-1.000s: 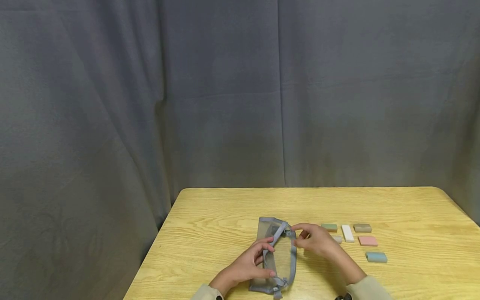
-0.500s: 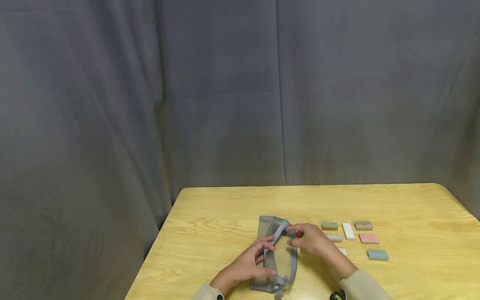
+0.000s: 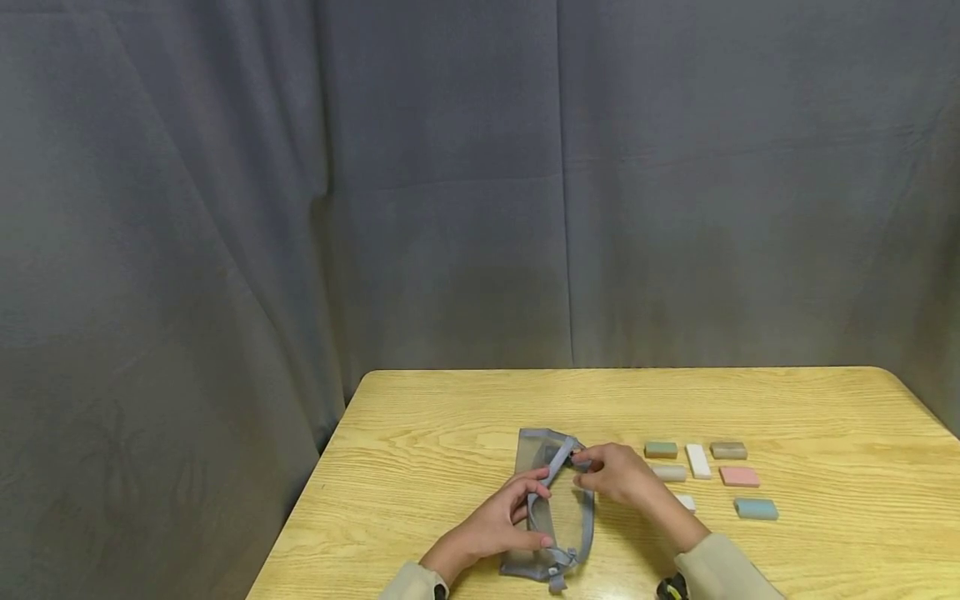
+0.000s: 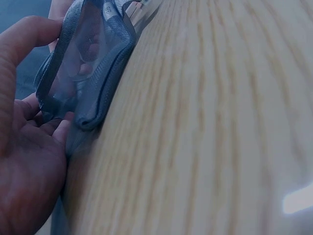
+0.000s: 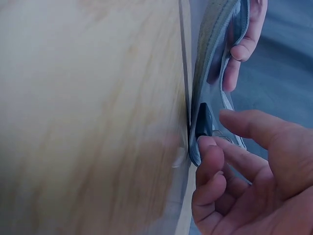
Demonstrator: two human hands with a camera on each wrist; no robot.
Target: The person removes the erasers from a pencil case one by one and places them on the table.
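A grey-blue mesh zip pouch (image 3: 532, 457) lies on the table, its zipped opening spread wide. My left hand (image 3: 497, 523) grips the rim, thumb near the close end and fingers farther along. In the left wrist view the fingers (image 4: 30, 104) curl beside the mesh. My right hand (image 3: 621, 477) reaches to the far end of the opening, with thumb and forefinger apart. A small dark block (image 5: 204, 120) sits inside there, and the right wrist view has the forefinger's tip right at its lower end.
On the wooden table (image 3: 435, 408), right of the pouch, lie several eraser-like blocks: green (image 3: 661, 450), beige (image 3: 670, 473), white (image 3: 698, 461), brown (image 3: 728, 451), pink (image 3: 739, 477) and blue (image 3: 756, 509). Another white block (image 3: 686, 502) shows partly behind the right forearm. Grey curtains (image 3: 450, 208) hang behind.
My right hand has moved left from the pouch's right edge to over its opening. A white block beside the forearm has come into sight. My left hand keeps its grip.
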